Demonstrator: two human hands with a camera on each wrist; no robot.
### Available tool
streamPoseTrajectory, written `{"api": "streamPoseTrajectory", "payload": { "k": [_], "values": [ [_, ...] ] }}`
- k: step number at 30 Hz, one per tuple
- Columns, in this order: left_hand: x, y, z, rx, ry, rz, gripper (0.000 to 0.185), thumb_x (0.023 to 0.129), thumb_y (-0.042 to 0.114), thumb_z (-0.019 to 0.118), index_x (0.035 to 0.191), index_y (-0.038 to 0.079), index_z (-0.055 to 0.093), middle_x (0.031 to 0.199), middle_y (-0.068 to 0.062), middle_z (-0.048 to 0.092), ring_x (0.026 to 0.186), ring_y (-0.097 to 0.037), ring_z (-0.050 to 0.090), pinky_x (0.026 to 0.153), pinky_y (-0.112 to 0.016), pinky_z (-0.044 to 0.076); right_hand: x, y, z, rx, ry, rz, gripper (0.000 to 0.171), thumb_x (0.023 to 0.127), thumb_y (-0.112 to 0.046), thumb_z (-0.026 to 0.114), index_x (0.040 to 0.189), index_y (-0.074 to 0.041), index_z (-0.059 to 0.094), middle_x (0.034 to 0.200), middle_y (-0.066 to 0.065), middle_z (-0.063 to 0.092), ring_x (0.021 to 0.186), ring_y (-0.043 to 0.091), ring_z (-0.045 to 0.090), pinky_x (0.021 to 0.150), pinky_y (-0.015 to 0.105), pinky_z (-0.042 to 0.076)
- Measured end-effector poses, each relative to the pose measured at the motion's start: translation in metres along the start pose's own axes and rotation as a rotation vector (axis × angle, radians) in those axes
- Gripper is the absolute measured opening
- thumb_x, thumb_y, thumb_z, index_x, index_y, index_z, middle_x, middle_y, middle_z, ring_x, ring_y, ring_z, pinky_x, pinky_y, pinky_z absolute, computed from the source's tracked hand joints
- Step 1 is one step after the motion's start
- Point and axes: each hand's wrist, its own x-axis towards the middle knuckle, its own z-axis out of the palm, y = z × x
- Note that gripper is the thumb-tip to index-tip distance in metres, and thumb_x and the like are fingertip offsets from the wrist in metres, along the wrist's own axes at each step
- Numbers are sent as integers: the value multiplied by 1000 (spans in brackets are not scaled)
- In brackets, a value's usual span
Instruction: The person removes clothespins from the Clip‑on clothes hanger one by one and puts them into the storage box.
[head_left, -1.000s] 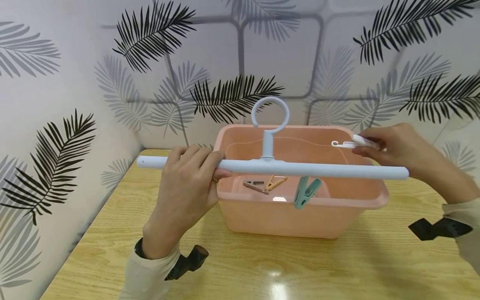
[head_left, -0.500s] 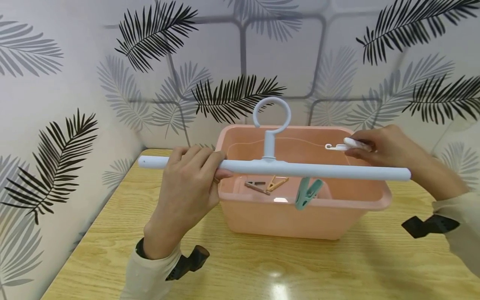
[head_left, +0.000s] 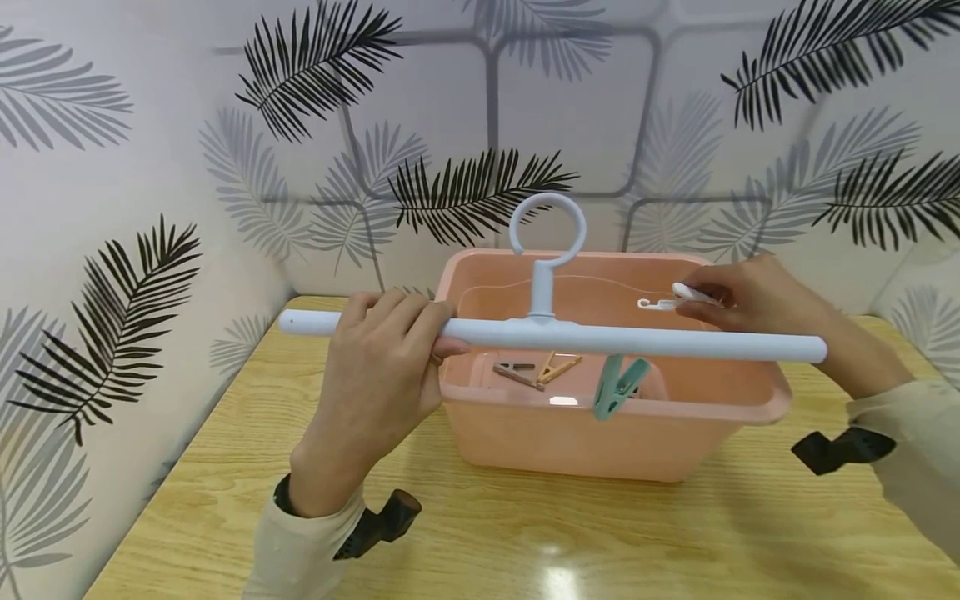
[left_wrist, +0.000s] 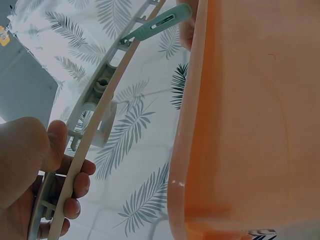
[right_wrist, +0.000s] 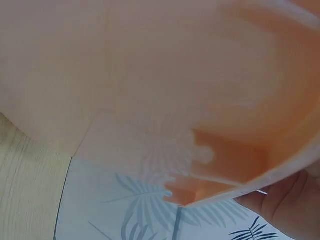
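My left hand (head_left: 375, 383) grips the left part of a pale blue hanger bar (head_left: 615, 340), held level above the near side of a pink basin (head_left: 562, 442); a round hook rises from the bar's middle. From the bar, right of the hook, hangs a green clothespin (head_left: 609, 400), also visible in the left wrist view as a green clothespin (left_wrist: 160, 22). Behind the bar's right part, my right hand (head_left: 765, 296) pinches a small white plastic clip (head_left: 693, 295) with a curled end, over the basin. The right wrist view shows fingers (right_wrist: 285, 200) beside the basin's rim, the clip mostly hidden.
Inside the basin lie a brown clothespin (head_left: 517, 377) and a yellow clothespin (head_left: 558, 367); a dark bit shows behind the green one. The basin stands on a wooden table (head_left: 480, 533), near a leaf-patterned wall (head_left: 420, 92).
My right hand has moved left and slightly down with the white clip, closer to the bar. The left hand and the hanger have stayed nearly still as the view shifted a little.
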Motion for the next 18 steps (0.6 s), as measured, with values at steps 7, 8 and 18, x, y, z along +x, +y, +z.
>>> {"api": "streamPoseTrajectory", "payload": {
  "k": [7,8,18],
  "values": [
    [0,0,0,12,6,0,46,103,36,41,92,-3,64,79,-12,64,74,-29,58,74,-44,43,-1,0,0,14,-23,6,22,75,1,78,95,-6,71,84,1,72,66,14,68,57,28,55],
    [0,0,0,10,2,-1,43,102,34,44,92,-3,64,79,-12,64,74,-29,59,74,-44,43,-1,1,0,15,-25,2,22,75,2,78,95,-6,71,84,1,71,65,14,68,57,28,55],
    [2,1,1,15,7,4,49,103,37,37,91,-3,62,78,-11,63,73,-28,57,73,-44,42,-11,4,-4,-14,50,-41,28,69,4,80,92,-9,71,82,-2,71,63,12,68,57,23,54]
  ]
}}
